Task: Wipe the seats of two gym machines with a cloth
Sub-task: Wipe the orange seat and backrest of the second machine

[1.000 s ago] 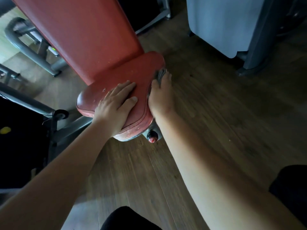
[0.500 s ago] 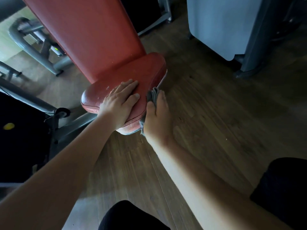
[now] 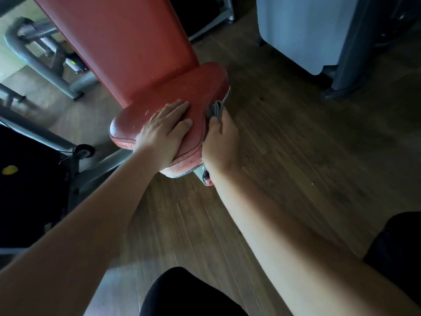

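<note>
A worn red padded seat [image 3: 182,92] juts toward me below a tall red backrest [image 3: 127,42]. My left hand [image 3: 163,134] lies flat on the seat's near end, fingers spread, holding nothing. My right hand [image 3: 222,139] presses a folded grey cloth [image 3: 215,110] against the seat's right side edge; only the cloth's top shows past the fingers.
A red knob [image 3: 207,179] sticks out under the seat's near end. Grey machine frame tubes [image 3: 34,62] stand at the left. A pale panel [image 3: 303,30] and a dark post [image 3: 348,65] of another machine stand at the upper right. Wooden floor [image 3: 296,156] spreads to the right.
My right hand with the cloth slid back along the seat's right edge toward me, then forward a little again. The left hand has stayed flat on the seat.
</note>
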